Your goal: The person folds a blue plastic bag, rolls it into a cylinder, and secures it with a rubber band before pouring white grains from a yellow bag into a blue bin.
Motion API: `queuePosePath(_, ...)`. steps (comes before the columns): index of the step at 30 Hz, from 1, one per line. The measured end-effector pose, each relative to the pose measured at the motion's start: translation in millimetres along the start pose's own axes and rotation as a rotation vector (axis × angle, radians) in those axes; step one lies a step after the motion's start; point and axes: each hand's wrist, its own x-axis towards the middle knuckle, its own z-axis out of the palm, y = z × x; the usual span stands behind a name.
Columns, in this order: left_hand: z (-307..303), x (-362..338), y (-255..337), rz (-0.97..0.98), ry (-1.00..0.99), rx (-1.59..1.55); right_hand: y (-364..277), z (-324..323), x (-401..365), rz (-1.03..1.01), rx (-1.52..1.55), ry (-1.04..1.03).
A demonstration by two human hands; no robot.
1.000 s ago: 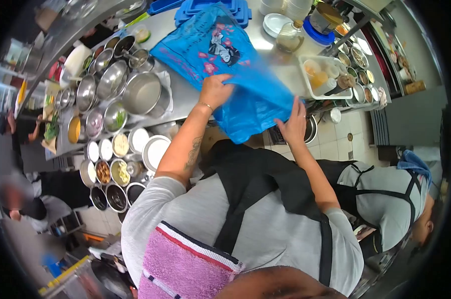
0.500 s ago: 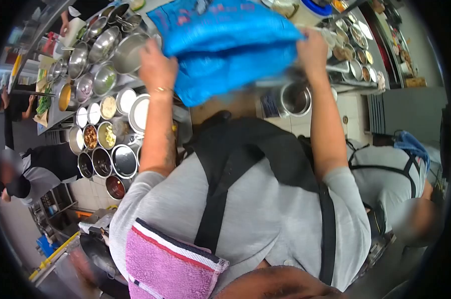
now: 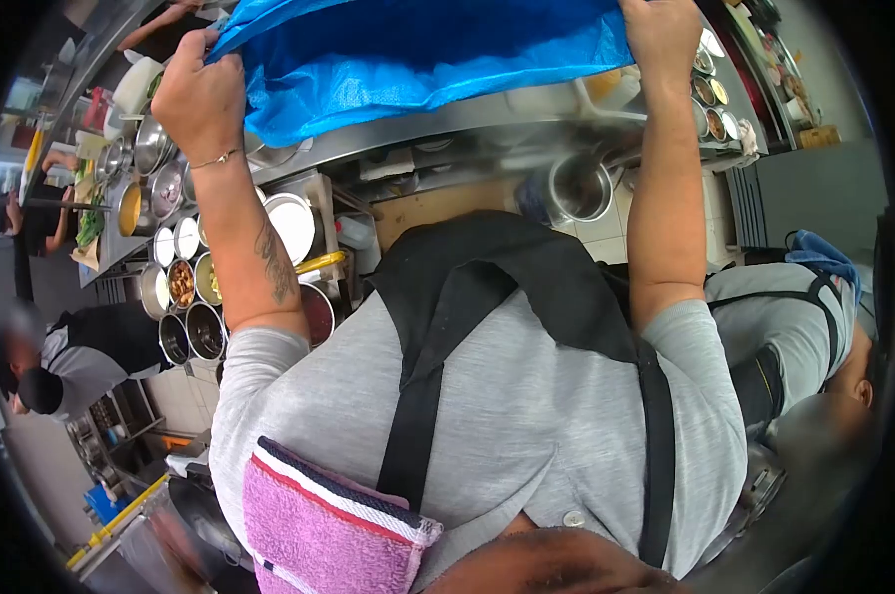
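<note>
A large blue woven plastic sack (image 3: 353,94) is stretched between my hands at the top of the head view, its mouth gaping toward me. My left hand (image 3: 202,91) grips the left corner of its rim, fingers closed around the material. At the opposite corner, my right hand (image 3: 662,40) is closed on the rim. The upper part of the sack runs out of view, and its inside is dark. Below it lies the metal edge of the counter (image 3: 418,124).
Metal bowls (image 3: 152,147) and several pots of food (image 3: 206,335) stand on the left. A steel pot (image 3: 581,188) sits below the counter. Food containers (image 3: 716,124) line the right side. One co-worker (image 3: 101,346) is at left, another (image 3: 784,307) at right.
Both hands have moved up and farther apart, raising the sack and spreading its mouth wider. More of the counter edge and the area beneath it now shows.
</note>
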Motion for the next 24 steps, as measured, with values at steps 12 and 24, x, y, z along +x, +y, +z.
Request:
queuePosePath(12,-21.8,-136.3,69.7,0.243,-1.061,-0.646,124.2,-53.6,-73.7,0.106,-0.547,-0.202)
queuePosePath(24,-12.2,-219.0,1.4,0.001,-0.843,-0.447,137.6,-104.0,-94.3,0.502,0.286,-0.182)
